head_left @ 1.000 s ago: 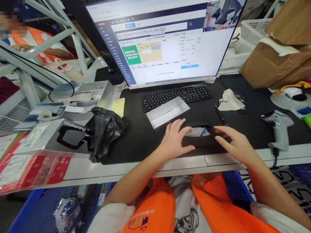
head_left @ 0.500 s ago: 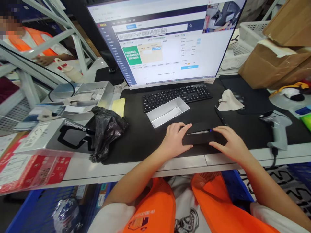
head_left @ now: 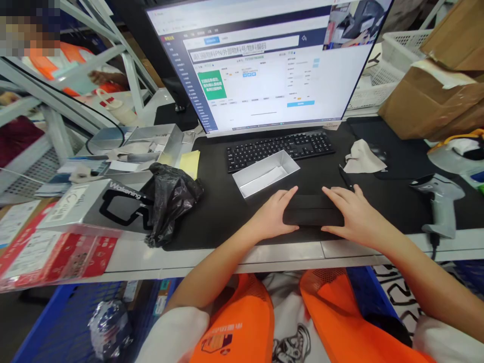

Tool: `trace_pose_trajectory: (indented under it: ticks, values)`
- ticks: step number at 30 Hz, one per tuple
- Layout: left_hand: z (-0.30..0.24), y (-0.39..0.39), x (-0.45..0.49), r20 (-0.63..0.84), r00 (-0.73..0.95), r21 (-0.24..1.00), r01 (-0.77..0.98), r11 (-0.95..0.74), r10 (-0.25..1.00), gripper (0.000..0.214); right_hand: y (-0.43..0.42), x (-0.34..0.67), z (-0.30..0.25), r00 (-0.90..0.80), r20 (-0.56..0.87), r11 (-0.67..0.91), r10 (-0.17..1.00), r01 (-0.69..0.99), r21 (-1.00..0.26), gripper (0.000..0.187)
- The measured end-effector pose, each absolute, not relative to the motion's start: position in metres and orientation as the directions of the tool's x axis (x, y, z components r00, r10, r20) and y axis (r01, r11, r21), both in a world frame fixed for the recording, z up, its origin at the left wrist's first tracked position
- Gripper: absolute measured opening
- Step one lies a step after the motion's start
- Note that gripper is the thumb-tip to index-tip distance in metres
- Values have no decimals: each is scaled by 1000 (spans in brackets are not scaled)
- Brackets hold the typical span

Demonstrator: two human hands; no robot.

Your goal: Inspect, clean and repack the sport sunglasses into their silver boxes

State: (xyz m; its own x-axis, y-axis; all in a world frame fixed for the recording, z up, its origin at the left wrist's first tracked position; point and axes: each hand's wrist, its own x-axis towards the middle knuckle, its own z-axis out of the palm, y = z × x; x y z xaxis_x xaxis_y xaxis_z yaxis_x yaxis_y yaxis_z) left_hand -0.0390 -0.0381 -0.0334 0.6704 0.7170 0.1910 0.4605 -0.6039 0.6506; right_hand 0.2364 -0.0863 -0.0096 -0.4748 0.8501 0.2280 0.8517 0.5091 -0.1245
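- Monitor (head_left: 260,108), far side: the big field reads "PN/外部物料号/物料编码" at its clear end. Green panel on it has white Chinese text; the smaller lines are too fine to read.
- Grey box (head_left: 88,206) at left: "Wakening" in white above a black glasses outline, white label on its left part, print too small.
- Red parcel (head_left: 91,257) under it: white labels, illegible from here.
- Orange vest (head_left: 244,312) on the wearer: purple logo plus Chinese characters, blurred.
- Desk (head_left: 227,264): pale near edge, black mat (head_left: 227,217) over most of the work area.
- On the mat: keyboard (head_left: 310,145) below the monitor, open silver tray (head_left: 287,164) just in front of it, beige cloth (head_left: 361,157) and black pen (head_left: 346,179) to the right, grey scanner (head_left: 444,209) at far right.
- Left side: crumpled black bag (head_left: 172,191) against the grey box, yellow paper (head_left: 189,164) behind the bag.
- Room: cardboard boxes (head_left: 427,101) and white basket (head_left: 404,43) far right, blue crate (head_left: 64,322) below desk level, co-worker in orange (head_left: 64,55) beyond a metal frame (head_left: 102,58) far left.
- Black case (head_left: 313,212): long, matte, dark on dark, lid down, on the mat near the front edge.
- Left hand (head_left: 270,214) grips its left end, right hand (head_left: 355,214) its right end, thumbs near, fingers far.
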Motion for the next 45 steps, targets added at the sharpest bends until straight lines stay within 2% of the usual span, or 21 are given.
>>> trace_pose_trajectory:
  ticks: [3,7,9,13,18,22,24,26,29,31,33,35,38,40,42,45]
  values:
    - [-39,-41,-36,318,648,667,366,-649,692,109,-89,219,-6,-520,228,550,823,830,-92,89]
    - [-36,-39,-42,472,579,721,182,-669,665,89,-91,211,-4,-515,316,588,797,782,-208,85]
    - [-34,-34,-45,456,542,773,152,-616,706,68,-93,221,-4,-442,384,558,811,781,-279,87]
    - [-34,-32,-44,361,476,814,258,-520,802,29,-96,245,-7,-378,435,536,817,777,-331,90]
    - [-33,-38,-38,369,473,772,324,-547,800,13,-94,251,-8,-394,383,522,836,785,-333,90]
    - [-28,-36,-40,414,485,740,312,-595,770,18,-91,246,-4,-417,317,510,852,797,-323,85]
    - [-27,-35,-40,405,501,734,320,-599,765,12,-90,243,-1,-434,287,511,854,801,-311,83]
    - [-27,-35,-39,332,521,728,389,-565,786,4,-89,241,0,-459,263,524,848,798,-298,82]
    - [-30,-38,-35,126,513,766,494,-411,849,16,-91,239,-2,-484,266,548,833,786,-285,80]
    - [-34,-41,-31,51,483,826,472,-309,874,19,-92,240,-5,-476,286,548,832,786,-286,78]
    - [-40,-44,-29,93,431,864,413,-288,898,19,-93,243,-7,-452,307,536,838,788,-302,77]
    - [-45,-46,-28,242,366,840,384,-383,898,20,-94,247,-8,-427,311,517,849,791,-325,78]
    - [-51,-48,-28,537,356,690,336,-641,765,23,-94,252,-7,-414,278,493,867,797,-349,83]
    - [-53,-48,-27,643,347,635,255,-729,682,23,-93,252,-5,-427,248,492,869,800,-345,86]
    - [-53,-47,-26,640,284,684,214,-698,714,22,-92,248,-3,-440,228,494,868,808,-321,88]
    - [-52,-44,-25,508,206,804,235,-546,836,26,-88,238,1,-446,208,489,871,833,-259,90]
